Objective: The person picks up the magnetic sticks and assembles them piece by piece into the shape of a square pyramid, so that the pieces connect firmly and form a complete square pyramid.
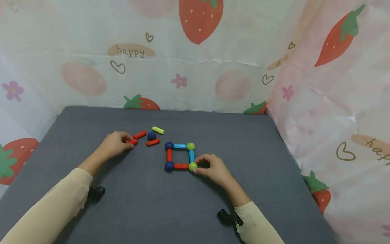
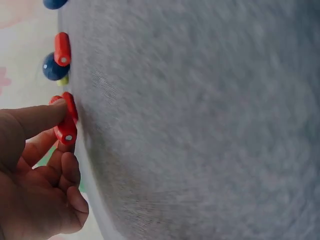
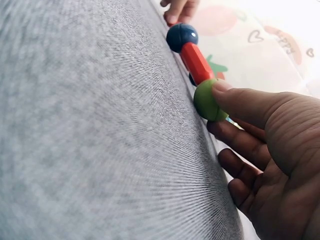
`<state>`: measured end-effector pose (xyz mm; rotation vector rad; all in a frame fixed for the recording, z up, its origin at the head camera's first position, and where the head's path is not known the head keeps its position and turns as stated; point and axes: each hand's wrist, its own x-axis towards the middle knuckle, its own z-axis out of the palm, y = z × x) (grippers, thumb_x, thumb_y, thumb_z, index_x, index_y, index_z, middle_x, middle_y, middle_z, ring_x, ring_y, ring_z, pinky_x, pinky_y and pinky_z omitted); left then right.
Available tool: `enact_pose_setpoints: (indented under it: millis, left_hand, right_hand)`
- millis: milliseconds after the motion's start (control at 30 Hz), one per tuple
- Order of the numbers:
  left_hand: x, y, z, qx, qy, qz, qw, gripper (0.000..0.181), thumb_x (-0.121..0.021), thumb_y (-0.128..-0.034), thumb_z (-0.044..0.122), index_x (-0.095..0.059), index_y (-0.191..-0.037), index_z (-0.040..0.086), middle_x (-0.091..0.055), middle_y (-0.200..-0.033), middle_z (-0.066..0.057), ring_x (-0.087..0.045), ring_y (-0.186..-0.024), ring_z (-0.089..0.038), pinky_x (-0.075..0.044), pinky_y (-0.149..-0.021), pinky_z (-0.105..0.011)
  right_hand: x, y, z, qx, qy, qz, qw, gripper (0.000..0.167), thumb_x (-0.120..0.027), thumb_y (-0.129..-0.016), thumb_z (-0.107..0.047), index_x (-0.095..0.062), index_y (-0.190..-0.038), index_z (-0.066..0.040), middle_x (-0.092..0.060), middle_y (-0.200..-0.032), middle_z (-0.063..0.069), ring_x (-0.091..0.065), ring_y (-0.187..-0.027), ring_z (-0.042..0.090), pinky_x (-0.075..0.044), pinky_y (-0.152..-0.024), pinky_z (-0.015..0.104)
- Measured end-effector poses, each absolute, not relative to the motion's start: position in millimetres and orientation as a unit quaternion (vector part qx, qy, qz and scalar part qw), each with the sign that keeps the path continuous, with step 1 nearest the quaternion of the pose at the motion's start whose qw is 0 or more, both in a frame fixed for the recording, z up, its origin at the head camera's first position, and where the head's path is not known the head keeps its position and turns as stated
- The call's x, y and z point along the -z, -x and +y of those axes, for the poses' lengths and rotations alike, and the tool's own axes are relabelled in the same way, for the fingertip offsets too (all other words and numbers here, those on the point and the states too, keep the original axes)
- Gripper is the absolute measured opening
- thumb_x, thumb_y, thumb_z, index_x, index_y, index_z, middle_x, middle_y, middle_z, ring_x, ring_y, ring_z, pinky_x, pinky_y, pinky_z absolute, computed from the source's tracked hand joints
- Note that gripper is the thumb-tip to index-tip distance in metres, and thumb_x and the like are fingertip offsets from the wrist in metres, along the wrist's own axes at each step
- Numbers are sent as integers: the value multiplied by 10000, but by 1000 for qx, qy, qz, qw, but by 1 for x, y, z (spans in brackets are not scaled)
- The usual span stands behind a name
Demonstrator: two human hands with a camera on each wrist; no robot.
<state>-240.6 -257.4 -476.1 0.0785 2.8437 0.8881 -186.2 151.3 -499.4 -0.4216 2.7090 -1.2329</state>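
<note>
Balls and rods are joined into a square on the table: two blue balls (image 1: 169, 166) on the left, two green balls (image 1: 190, 146) on the right, with red rods (image 1: 181, 166) and light-blue rods (image 1: 180, 146) between them. My right hand (image 1: 214, 169) pinches the near green ball (image 3: 207, 100) between thumb and finger. Off to the left, my left hand (image 1: 114, 145) pinches a red rod (image 2: 66, 131) between thumb and fingers. Just past that rod lies another red rod (image 1: 139, 135).
Near the left hand lie a loose blue ball (image 1: 151, 136), a third loose red rod (image 1: 153, 142) and a yellow-green rod (image 1: 158, 130). Grey cloth covers the table (image 1: 158, 210). A strawberry-print curtain (image 1: 195, 67) stands behind it and along the sides.
</note>
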Motion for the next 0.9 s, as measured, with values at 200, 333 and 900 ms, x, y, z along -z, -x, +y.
enact_pose_setpoints:
  millis: [200,333,900]
  left_hand:
    - [465,233,-252,-323,-23,943,77,310,-688,-998,258,-665,-1240,66,-675,-1121,-156,-602,-875,-263,-509,-705,-364]
    - [458,229,-247,-341,-26,937,75,318,-681,-1004,247,-645,-1266,72,-667,-1140,-160,-611,-832,-255,-523,-650,-338]
    - [433,207,-207,-387,-63,918,58,330,-713,-982,261,-647,-1255,88,-666,-1169,-114,-590,-1018,-270,-506,-779,-354]
  right_hand:
    - [502,187,152,409,145,898,65,286,-898,-799,-312,-754,-1045,-285,-682,-1039,-92,-580,-989,134,-479,-919,414]
    - [501,187,152,412,144,897,66,284,-898,-799,-305,-755,-1044,-284,-680,-1035,-92,-577,-985,134,-477,-912,412]
    - [501,187,152,413,140,898,64,287,-901,-796,-305,-756,-1043,-284,-672,-1036,-81,-574,-974,134,-477,-896,402]
